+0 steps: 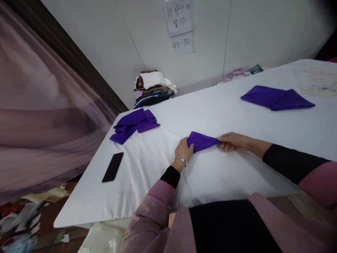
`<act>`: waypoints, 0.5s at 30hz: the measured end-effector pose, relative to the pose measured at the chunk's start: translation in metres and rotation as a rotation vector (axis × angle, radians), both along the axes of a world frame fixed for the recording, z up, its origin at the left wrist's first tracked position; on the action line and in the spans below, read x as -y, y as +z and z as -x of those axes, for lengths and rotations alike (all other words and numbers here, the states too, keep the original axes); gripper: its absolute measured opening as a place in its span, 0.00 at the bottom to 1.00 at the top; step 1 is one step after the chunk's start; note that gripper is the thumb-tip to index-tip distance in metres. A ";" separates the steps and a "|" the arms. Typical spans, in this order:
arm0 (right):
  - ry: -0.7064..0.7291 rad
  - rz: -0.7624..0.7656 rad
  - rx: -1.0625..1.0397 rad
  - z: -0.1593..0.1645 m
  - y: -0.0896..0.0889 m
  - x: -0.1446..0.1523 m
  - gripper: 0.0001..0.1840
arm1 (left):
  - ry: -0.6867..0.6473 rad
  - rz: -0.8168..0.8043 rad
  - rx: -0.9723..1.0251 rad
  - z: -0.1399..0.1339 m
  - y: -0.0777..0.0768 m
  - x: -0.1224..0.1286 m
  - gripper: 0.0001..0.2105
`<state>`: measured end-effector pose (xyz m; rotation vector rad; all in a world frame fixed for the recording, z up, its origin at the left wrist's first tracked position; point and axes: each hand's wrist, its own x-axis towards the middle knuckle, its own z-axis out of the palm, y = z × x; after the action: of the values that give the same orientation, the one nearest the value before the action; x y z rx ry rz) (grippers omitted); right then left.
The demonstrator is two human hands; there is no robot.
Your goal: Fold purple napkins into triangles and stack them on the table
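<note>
A folded purple cloth napkin (pixel 202 141) is stretched between my two hands, just over the white tabletop. My left hand (pixel 183 150), with a silver bracelet at the wrist, grips its wide left end between thumb and fingers. At the narrow right tip, my right hand (pixel 233 141) pinches the cloth. Farther right lies another purple napkin (pixel 265 96), folded into a flat pointed shape. To the left, several loosely folded purple napkins (pixel 131 123) lie in a heap, so their exact number is hidden.
A black phone-like slab (pixel 113 167) lies near the left edge of the white-covered table (pixel 163 168). Stacked clothes (pixel 152 88) stand behind the far edge, against the wall. A sheer curtain (pixel 52 105) hangs at left, and scraps litter the floor.
</note>
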<state>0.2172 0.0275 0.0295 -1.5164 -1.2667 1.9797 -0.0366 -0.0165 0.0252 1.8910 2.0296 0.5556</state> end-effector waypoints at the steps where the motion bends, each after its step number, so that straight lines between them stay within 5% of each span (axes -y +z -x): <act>1: 0.008 -0.026 0.013 0.000 -0.001 0.000 0.14 | -0.011 -0.016 -0.028 0.001 -0.001 0.000 0.19; 11: 0.238 -0.473 0.386 0.003 -0.005 -0.003 0.20 | -0.108 -0.187 -0.275 0.011 -0.012 0.004 0.17; 15: 0.166 -0.561 0.425 -0.006 0.003 -0.005 0.15 | -0.111 -0.194 -0.287 0.011 -0.012 0.004 0.17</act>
<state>0.2227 0.0322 0.0326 -1.6065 -1.9673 1.2377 -0.0472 -0.0200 0.0129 2.2989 2.0874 0.4917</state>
